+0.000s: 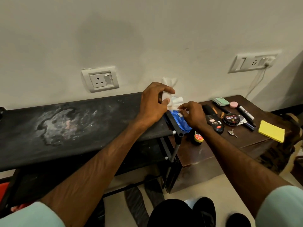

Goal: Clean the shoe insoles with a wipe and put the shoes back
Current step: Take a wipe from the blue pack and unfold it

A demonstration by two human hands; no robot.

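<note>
Your left hand grips a wipe rising out of the blue pack, just under your right hand, which pinches a white tab there. The insoles lie on the floor, well below both hands, nearer the left one.

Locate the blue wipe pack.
Head view, right of centre: the blue wipe pack lies beneath the right hand, between the black rack's right end and the Cherry polish bottle.
</note>
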